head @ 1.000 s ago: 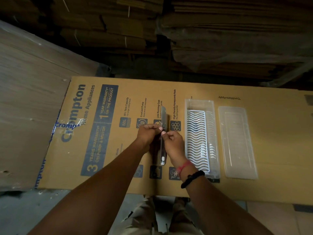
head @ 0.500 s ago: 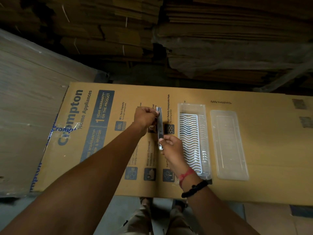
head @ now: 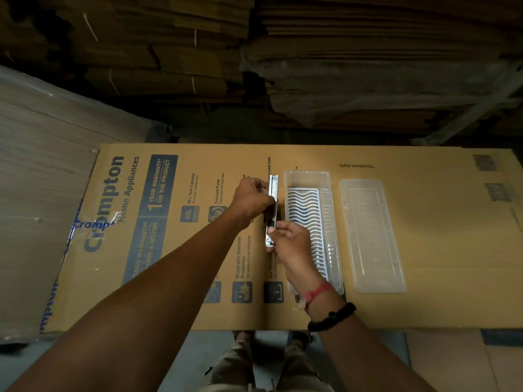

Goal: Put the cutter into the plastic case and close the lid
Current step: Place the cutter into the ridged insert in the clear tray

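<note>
A long, narrow metal cutter (head: pixel 273 185) is held lengthwise above the printed cardboard sheet (head: pixel 424 250). My left hand (head: pixel 252 198) grips its far half and my right hand (head: pixel 291 244) pinches its near end. Just right of the cutter lies the open clear plastic case (head: pixel 329 222), which holds a white insert with wavy slots (head: pixel 307 222). The case's clear lid (head: pixel 370 236) lies flat and separate to the right of the case. The cutter is outside the case, next to its left wall.
The cardboard sheet spans the work surface; its near edge is in front of my legs. Stacks of flattened cartons (head: pixel 368 52) rise behind it. A pale board pile (head: pixel 36 193) sits to the left. To the right of the lid is bare cardboard.
Both hands have carried the cutter away from me and toward the case's left side. The case and lid have not moved on the sheet.
</note>
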Demonstrator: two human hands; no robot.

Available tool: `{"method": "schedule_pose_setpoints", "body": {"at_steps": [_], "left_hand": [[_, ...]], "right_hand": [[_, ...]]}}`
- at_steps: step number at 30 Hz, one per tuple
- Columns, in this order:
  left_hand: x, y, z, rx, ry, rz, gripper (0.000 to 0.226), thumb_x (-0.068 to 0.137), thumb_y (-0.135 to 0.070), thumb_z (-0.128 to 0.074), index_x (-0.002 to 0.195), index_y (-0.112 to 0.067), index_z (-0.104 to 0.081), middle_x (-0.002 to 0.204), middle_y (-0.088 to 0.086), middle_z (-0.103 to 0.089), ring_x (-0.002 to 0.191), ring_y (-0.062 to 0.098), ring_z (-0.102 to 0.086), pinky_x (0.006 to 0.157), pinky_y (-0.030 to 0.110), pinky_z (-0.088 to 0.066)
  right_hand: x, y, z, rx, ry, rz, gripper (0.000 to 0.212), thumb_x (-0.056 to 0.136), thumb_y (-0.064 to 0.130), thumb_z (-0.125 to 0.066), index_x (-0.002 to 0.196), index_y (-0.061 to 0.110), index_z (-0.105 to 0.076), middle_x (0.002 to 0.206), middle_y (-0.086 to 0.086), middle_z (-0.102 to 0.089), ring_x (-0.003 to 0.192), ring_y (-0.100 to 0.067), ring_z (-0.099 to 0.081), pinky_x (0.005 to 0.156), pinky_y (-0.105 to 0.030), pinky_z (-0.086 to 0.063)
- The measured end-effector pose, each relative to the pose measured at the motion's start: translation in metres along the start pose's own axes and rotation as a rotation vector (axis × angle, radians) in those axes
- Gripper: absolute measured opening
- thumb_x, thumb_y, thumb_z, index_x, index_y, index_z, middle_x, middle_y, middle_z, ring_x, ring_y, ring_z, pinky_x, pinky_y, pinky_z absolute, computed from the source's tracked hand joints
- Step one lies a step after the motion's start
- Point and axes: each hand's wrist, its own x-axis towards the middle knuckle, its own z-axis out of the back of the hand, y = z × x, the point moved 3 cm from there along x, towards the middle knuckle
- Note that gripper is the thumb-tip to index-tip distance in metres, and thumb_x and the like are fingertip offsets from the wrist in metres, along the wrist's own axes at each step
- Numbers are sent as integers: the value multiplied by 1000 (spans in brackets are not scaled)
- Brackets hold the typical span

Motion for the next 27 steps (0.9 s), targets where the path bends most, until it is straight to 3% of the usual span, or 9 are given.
{"method": "schedule_pose_setpoints", "body": {"at_steps": [3,8,10,12,14,16,20,24,27], "left_hand": [[-3,-6,-7,-12,16,-21,26,75,14,-69,91,-6,-63,74,11,-63,76,29,-65,82,54,-60],[-6,-13,-23,4,17,-46,28,71,13,-72,77,-13,-61,77,13,-66,79,31,-67,84,55,-59],[-6,-14,-30,15,23,-42,29,71,11,-73,78,-13,-60,81,16,-66,83,34,-69,84,55,-60],[-5,-14,-36,21,24,-32,28,72,10,-73,79,-12,-58,76,12,-63,76,31,-66,80,55,-60],[-5,-12,-42,30,24,-21,28,71,10,-72,79,-11,-57,71,9,-60,68,28,-63,73,57,-59],[-6,-8,-50,47,31,-14,27,69,12,-70,79,-9,-57,73,14,-62,71,35,-69,72,60,-60],[-9,-1,-66,87,24,-8,27,66,13,-67,73,-11,-54,74,17,-59,72,30,-64,72,63,-59],[-12,2,-78,98,50,16,27,66,12,-65,74,-12,-55,76,17,-60,74,27,-63,75,63,-58],[-18,-3,-80,245,-29,-82,23,66,-1,-66,87,-8,-62,85,21,-71,82,35,-71,73,51,-61]], "right_hand": [[0,6,10,-34,-15,34,3,88,6,-64,90,8,-63,82,-6,-66,65,-15,-61,45,-18,-50],[-3,14,27,-94,-103,89,22,86,7,-66,68,18,-61,69,-6,-62,62,-24,-59,49,-28,-53],[-4,15,33,-109,-115,82,18,86,8,-65,70,15,-62,67,-3,-61,63,-22,-59,50,-30,-56],[-5,16,40,-159,-116,113,12,87,13,-66,75,12,-66,66,0,-62,65,-19,-60,60,-36,-59],[-7,20,47,-289,-119,195,5,86,19,-68,86,15,-67,69,6,-63,66,-10,-61,63,-21,-54],[-8,25,51,-475,-144,294,12,84,21,-70,95,20,-65,72,8,-63,63,0,-58,56,-5,-40],[-9,26,57,-767,-220,360,18,83,20,-69,99,11,-69,92,-5,-71,77,-15,-62,61,-19,-39],[-5,22,65,-835,-233,321,16,84,16,-66,97,8,-69,93,-8,-71,74,-21,-64,59,-23,-41],[0,17,68,-885,-202,252,13,86,16,-60,90,7,-67,91,-12,-70,76,-28,-67,58,-28,-44]]}}
